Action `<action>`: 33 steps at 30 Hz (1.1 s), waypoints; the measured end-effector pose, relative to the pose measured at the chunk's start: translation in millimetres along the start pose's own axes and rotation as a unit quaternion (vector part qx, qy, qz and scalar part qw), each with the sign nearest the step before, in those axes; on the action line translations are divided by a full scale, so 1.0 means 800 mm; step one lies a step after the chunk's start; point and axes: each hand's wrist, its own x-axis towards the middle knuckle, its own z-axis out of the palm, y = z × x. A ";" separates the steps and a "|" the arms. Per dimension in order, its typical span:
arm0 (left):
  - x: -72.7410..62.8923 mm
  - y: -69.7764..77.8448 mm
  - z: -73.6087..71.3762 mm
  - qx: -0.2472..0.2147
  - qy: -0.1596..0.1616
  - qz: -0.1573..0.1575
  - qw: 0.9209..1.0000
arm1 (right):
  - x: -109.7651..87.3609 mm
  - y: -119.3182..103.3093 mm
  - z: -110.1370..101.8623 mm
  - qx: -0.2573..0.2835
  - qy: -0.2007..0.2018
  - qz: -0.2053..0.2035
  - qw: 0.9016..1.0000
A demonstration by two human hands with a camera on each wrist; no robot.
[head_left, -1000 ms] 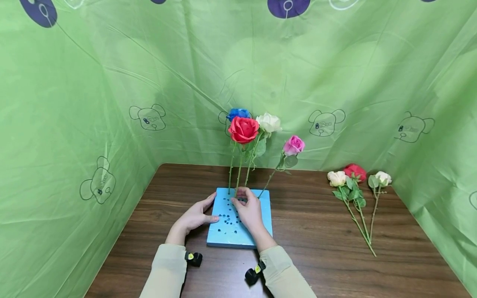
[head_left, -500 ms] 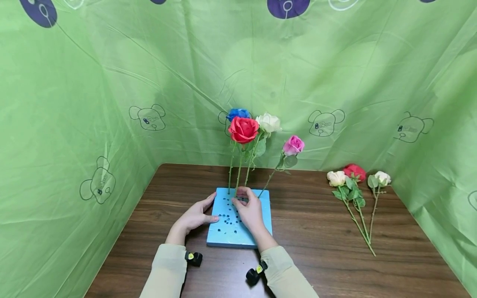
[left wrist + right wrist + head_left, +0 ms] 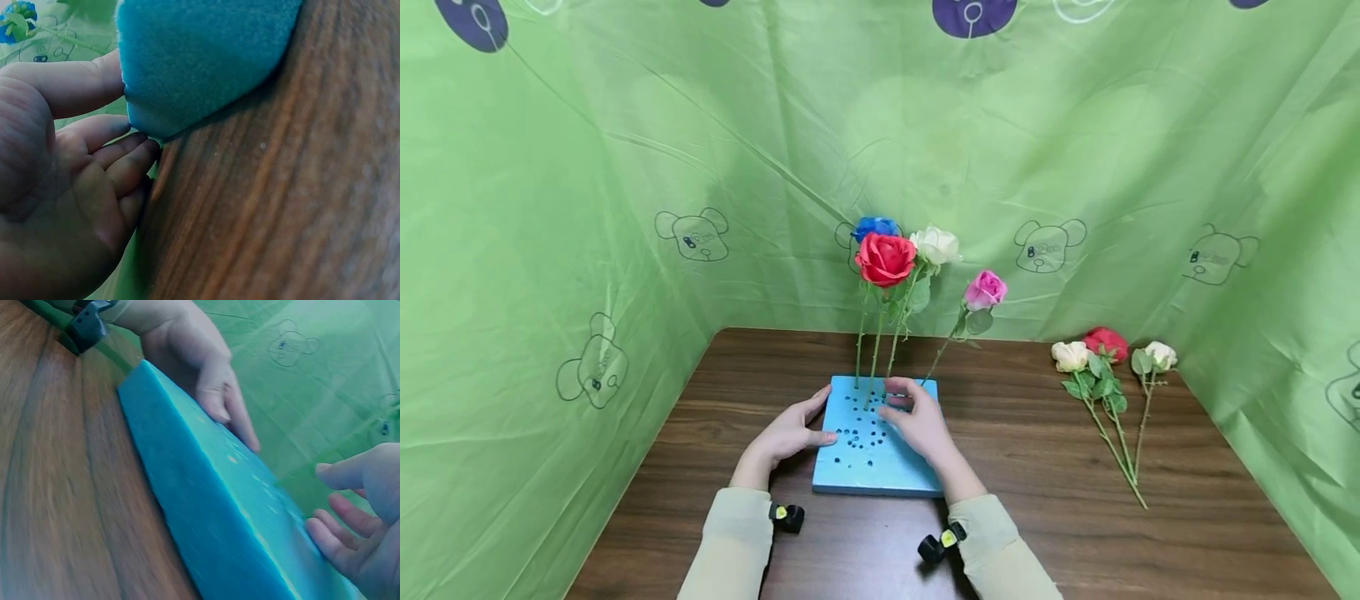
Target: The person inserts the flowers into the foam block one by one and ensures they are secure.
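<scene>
A blue foam board full of small holes lies on the table. My left hand holds its left edge, thumb on top and fingertips against the side. In the left wrist view those fingers meet the board's lower edge. Just right of the red rose, my right hand hovers over the board with fingers parted and nothing in them. The red rose, a blue rose, a white rose and a leaning pink rose have stems standing in the board. Right fingers partly hide the rear holes.
On the right of the wooden table lie a cream rose, another red rose and another white rose, their stems pointing toward the front. Green cloth encloses the table at the back and sides.
My right hand has let go of the red rose's stem and moved slightly right, its fingers spreading. The rose stays standing. My left hand keeps its place on the board; the view has shifted slightly.
</scene>
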 end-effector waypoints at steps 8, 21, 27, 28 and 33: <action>0.003 -0.002 -0.002 0.008 -0.004 0.002 1.000 | -0.017 0.010 -0.065 0.002 -0.030 0.001 1.000; 0.005 -0.004 0.000 -0.006 -0.005 0.002 1.000 | -0.045 0.023 -0.201 -0.143 -0.049 0.009 0.988; 0.004 -0.005 0.000 -0.001 -0.001 0.004 1.000 | -0.054 0.028 -0.265 -0.216 -0.033 0.031 0.975; 0.004 -0.006 0.000 -0.002 -0.001 0.003 1.000 | -0.056 0.029 -0.275 -0.223 -0.034 0.038 0.974; 0.005 -0.006 0.001 -0.002 -0.003 -0.004 1.000 | -0.074 0.032 -0.322 -0.216 -0.031 0.083 0.972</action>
